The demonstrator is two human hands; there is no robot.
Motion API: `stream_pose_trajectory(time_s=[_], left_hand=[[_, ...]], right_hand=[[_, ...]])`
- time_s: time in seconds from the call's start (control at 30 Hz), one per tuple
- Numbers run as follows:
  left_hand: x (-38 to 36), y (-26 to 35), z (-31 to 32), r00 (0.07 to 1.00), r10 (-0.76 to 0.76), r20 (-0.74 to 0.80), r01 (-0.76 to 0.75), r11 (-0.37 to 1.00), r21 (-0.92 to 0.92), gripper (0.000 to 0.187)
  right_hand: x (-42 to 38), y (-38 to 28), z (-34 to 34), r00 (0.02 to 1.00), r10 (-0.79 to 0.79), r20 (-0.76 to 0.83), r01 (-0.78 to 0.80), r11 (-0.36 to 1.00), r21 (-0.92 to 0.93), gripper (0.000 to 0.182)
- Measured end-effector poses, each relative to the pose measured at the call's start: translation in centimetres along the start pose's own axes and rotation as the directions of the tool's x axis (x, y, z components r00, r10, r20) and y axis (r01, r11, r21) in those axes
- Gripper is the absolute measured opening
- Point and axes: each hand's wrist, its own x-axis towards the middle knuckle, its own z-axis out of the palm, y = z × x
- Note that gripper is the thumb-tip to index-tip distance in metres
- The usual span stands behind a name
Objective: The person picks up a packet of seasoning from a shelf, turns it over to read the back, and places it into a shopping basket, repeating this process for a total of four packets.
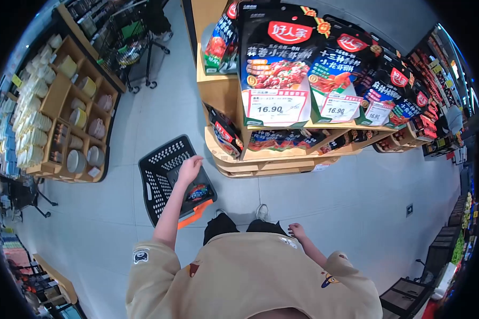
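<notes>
My left hand [190,169] hangs over a black shopping basket [150,183], its fingers curled together and nothing seen sticking out of them. Inside the basket lies a dark packet with blue and red print [198,192], apart from the hand. The basket's orange handle [197,215] rests along its near side. Beside my right hip, my right hand [297,231] is held low with loosely bent, parted fingers and no object in it. Ahead stands a wooden display shelf with large black seasoning pouches [277,64] in rows, price cards reading 16.90 at their fronts.
The display's rounded wooden base [271,169] juts out close to the basket and my feet. A shelf of bowls and cups [80,111] stands at the left. A shopping cart [130,50] is farther up the aisle, with a person's dark-clothed leg near it.
</notes>
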Motion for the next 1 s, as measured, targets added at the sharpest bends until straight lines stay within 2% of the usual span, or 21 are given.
stream_pose_trajectory(time_s=[0.03, 0.1, 0.17, 0.23, 0.27, 0.33, 0.47, 0.53, 0.57, 0.6, 0.67, 0.7, 0.73, 0.83, 0.9, 0.93, 1.0], left_hand=[[1.0, 2.4, -0.6, 0.995, 0.073, -0.060, -0.074, 0.997, -0.015, 0.020], [2.5, 9.2, -2.5, 0.964, 0.195, -0.181, -0.228, 0.957, -0.181, 0.018], [4.1, 14.7, -3.9, 0.896, 0.316, -0.312, -0.409, 0.859, -0.307, 0.019], [4.5, 20.4, -5.8, 0.791, 0.419, -0.446, -0.523, 0.841, -0.139, 0.024], [5.0, 22.7, -6.3, 0.780, 0.432, -0.453, -0.536, 0.835, -0.125, 0.024], [6.0, 26.2, -7.1, 0.619, 0.519, -0.590, -0.635, 0.772, 0.013, 0.033], [9.5, 29.3, -7.0, 0.553, 0.547, -0.628, -0.647, 0.757, 0.090, 0.036], [11.8, 29.3, -6.1, 0.651, 0.449, -0.611, -0.696, 0.674, -0.247, 0.034], [12.4, 29.4, -5.7, 0.726, 0.381, -0.573, -0.670, 0.578, -0.465, 0.035], [13.0, 29.6, -5.6, 0.719, 0.393, -0.574, -0.679, 0.574, -0.457, 0.035], [14.1, 29.7, -5.9, 0.768, 0.372, -0.522, -0.632, 0.571, -0.523, 0.034], [14.3, 29.8, -6.2, 0.785, 0.422, -0.455, -0.616, 0.616, -0.491, 0.031], [14.4, 29.8, -6.4, 0.847, 0.371, -0.380, -0.514, 0.754, -0.408, 0.029], [14.9, 29.9, -5.6, 0.848, 0.354, -0.395, -0.521, 0.690, -0.502, 0.034], [14.9, 30.3, -5.5, 0.842, 0.354, -0.406, -0.538, 0.590, -0.602, 0.037], [14.5, 30.6, -5.5, 0.842, 0.355, -0.407, -0.540, 0.588, -0.602, 0.037], [13.8, 31.6, -5.8, 0.874, 0.255, -0.414, -0.476, 0.620, -0.623, 0.036]], right_hand=[[0.3, -0.7, -0.3, 0.999, -0.035, -0.003, 0.035, 0.999, 0.013, 0.020], [1.8, -1.8, -0.9, 0.996, -0.091, 0.001, 0.091, 0.996, 0.012, 0.020], [3.2, -2.1, -1.7, 0.993, -0.115, 0.010, 0.115, 0.993, 0.028, 0.020], [4.4, -2.0, -2.4, 0.993, -0.117, 0.017, 0.116, 0.992, 0.055, 0.020], [4.7, -2.0, -2.7, 0.991, -0.135, 0.019, 0.134, 0.989, 0.062, 0.020], [4.6, -2.1, -3.2, 0.993, -0.120, 0.022, 0.118, 0.991, 0.067, 0.020], [5.3, -1.4, -3.8, 0.987, -0.155, 0.036, 0.152, 0.985, 0.088, 0.023], [6.4, -0.2, -3.8, 0.975, -0.223, -0.010, 0.222, 0.966, 0.129, 0.025], [6.9, 0.2, -4.1, 0.971, -0.240, -0.012, 0.240, 0.967, 0.081, 0.025], [7.3, 0.3, -4.3, 0.966, -0.257, -0.013, 0.257, 0.966, 0.032, 0.026], [7.9, 0.8, -4.6, 0.965, -0.263, -0.025, 0.263, 0.965, -0.012, 0.024], [7.8, 0.6, -4.7, 0.965, -0.259, -0.038, 0.256, 0.964, -0.066, 0.023], [7.7, 0.3, -4.9, 0.964, -0.264, -0.042, 0.261, 0.963, -0.060, 0.023], [8.0, -0.2, -5.8, 0.960, -0.278, -0.037, 0.272, 0.955, -0.117, 0.022], [8.1, -1.3, -6.1, 0.956, -0.294, 0.026, 0.295, 0.947, -0.126, 0.024], [7.8, -1.7, -6.1, 0.955, -0.295, 0.024, 0.296, 0.947, -0.126, 0.024], [7.4, -3.5, -6.4, 0.951, -0.298, 0.076, 0.307, 0.940, -0.152, 0.025]])
